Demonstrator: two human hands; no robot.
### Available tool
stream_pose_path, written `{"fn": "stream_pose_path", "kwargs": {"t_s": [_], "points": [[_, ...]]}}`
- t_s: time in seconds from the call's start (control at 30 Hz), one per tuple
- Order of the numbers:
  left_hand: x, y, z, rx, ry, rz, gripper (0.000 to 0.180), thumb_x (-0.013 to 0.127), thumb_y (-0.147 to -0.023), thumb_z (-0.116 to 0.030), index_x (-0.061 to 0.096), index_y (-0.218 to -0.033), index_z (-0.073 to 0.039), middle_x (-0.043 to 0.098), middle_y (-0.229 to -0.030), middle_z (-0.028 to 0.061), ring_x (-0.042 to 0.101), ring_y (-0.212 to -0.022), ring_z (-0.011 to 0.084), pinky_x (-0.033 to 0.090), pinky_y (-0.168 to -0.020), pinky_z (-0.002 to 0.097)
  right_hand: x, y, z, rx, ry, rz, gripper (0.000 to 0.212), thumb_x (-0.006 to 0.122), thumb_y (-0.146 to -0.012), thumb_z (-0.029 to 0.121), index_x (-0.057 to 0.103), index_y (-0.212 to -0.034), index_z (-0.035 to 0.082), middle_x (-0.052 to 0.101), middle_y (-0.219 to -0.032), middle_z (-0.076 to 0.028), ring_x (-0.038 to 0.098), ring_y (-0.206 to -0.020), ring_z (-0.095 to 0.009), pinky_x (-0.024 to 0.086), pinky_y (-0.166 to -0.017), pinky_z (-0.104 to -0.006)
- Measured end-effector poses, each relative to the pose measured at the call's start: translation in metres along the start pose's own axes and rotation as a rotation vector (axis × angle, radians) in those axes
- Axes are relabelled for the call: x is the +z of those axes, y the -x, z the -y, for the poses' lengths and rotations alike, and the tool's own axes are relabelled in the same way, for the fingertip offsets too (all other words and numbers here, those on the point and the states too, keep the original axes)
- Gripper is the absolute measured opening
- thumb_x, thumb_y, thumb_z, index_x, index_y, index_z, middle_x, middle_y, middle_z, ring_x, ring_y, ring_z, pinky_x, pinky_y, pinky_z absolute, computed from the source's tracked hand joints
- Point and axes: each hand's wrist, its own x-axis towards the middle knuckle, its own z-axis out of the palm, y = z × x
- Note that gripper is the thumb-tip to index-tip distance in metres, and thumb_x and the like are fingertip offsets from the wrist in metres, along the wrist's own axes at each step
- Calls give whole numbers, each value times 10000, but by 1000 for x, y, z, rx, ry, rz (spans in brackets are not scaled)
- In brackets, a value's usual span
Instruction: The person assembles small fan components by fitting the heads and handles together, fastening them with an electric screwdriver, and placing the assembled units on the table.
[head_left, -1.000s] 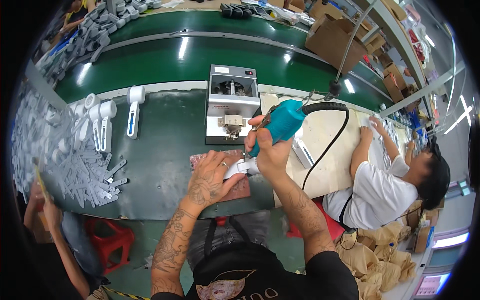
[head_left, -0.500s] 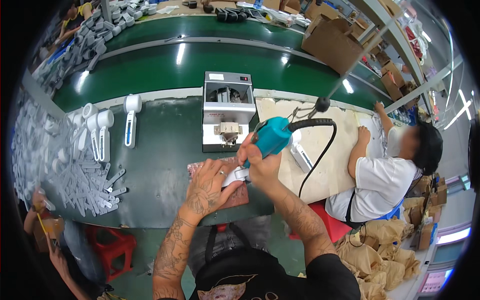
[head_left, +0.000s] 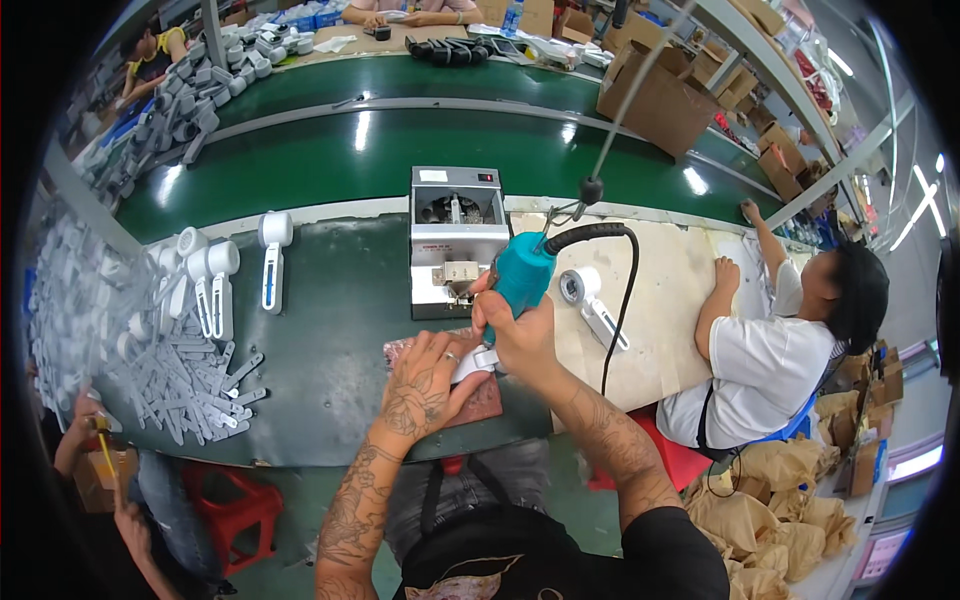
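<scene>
Here, just below the middle of the frame, the right hand (head_left: 515, 335) has its grip clamped around a teal driver (head_left: 523, 277), held upright with its tip down over a white part (head_left: 472, 363). A black cord (head_left: 622, 290) loops from the driver's top and falls toward the lower right. The left hand (head_left: 425, 385) lies flat with fingers spread, pressing the white part against a reddish pad (head_left: 485, 400) on the green tabletop (head_left: 330, 330); its grip holds nothing closed, the fingers stay apart. The part sits between the 2 hands, at the centre of the frame. Just above them stands a grey feeder box (head_left: 455, 240). To the right, on a pale mat (head_left: 660, 300), lies 1 white handheld unit (head_left: 590, 300). At the left stand more white units (head_left: 215, 275), and below them a heap of grey strips (head_left: 190, 380). At the right edge another person (head_left: 780, 350) leans over the tabletop.
</scene>
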Motion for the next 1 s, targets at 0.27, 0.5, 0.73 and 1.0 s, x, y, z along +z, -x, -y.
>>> {"fn": "stream_pose_path", "kwargs": {"t_s": [0.27,0.5,0.73,1.0], "points": [[-1,2,2,-16,39,-24,411,657,-921,-355,657,-1191,-45,602,-1096,127,557,-1052,325,465,-926,447,17,-44,13,-299,-75,-85,516,668,-973,460,560,-1142,-16,588,-744,-43,587,-663,-138,470,-609,-279],[-3,4,0,-8,29,-19,382,613,-928,-321,667,-1192,-50,598,-1071,129,551,-1036,320,450,-957,439,21,-56,-20,-348,17,-35,402,664,-992,388,545,-1040,7,586,-742,-36,573,-661,-127,484,-625,-282],[4,5,5,4,54,-47,361,605,-920,-280,667,-1200,-60,600,-1072,128,554,-1034,325,453,-951,462,22,-44,-13,-206,-28,14,359,639,-1011,357,557,-1031,8,579,-714,-38,557,-634,-121,466,-595,-278],[-1,-1,-2,-5,109,-42,338,615,-916,-252,669,-1191,-62,605,-1052,104,552,-1006,313,460,-927,445,-5,19,15,-155,-113,-92,536,706,-942,463,557,-1114,-22,563,-706,-42,558,-603,-150,457,-566,-304]]}}
